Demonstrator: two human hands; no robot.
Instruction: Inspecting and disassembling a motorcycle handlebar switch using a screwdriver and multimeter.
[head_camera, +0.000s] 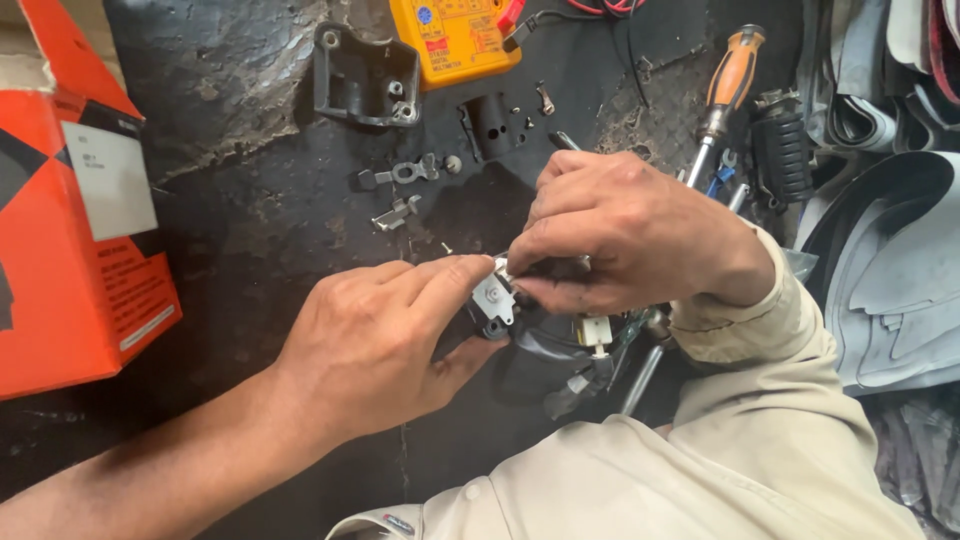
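Unit well stripped: black housing (365, 75) and small metal parts (405, 190) lie loose on worktop (250, 230); left hand (370, 340) and right hand (620, 230) each pinch the switch assembly (500, 300).

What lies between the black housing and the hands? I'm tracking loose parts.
Head view: small metal brackets and a screw lie on the dark bench there.

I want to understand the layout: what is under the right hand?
Under the right hand a small metal part and white connector show. The left hand also pinches the part. The rest is covered.
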